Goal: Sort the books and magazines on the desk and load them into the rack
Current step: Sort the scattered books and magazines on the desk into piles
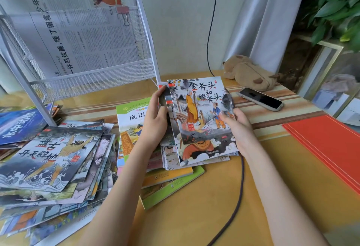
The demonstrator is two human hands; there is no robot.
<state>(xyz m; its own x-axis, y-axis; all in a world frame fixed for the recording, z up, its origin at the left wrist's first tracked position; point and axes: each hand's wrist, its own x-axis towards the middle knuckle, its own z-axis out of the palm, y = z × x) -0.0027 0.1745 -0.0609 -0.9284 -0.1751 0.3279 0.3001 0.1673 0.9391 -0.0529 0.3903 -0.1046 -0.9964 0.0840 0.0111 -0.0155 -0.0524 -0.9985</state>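
Note:
A small stack of thin picture books [200, 113] with ink-painting covers is held between both hands above the desk. My left hand [155, 121] grips the stack's left edge, fingers curled round it. My right hand [235, 127] holds the right edge with the thumb on the top cover. Under them lie green and yellow textbooks [171, 185]. A fanned pile of more picture books [52, 160] spreads over the desk's left side. The white wire-mesh rack [93, 76] stands at the back left with newspapers [81, 37] in it.
A brown plush toy [247, 74] and a phone [261, 98] lie at the back right. A red folder [327, 144] lies at the right edge. A dark cable [237, 193] runs across the desk under my right arm. A plant [335, 6] stands beyond the curtain.

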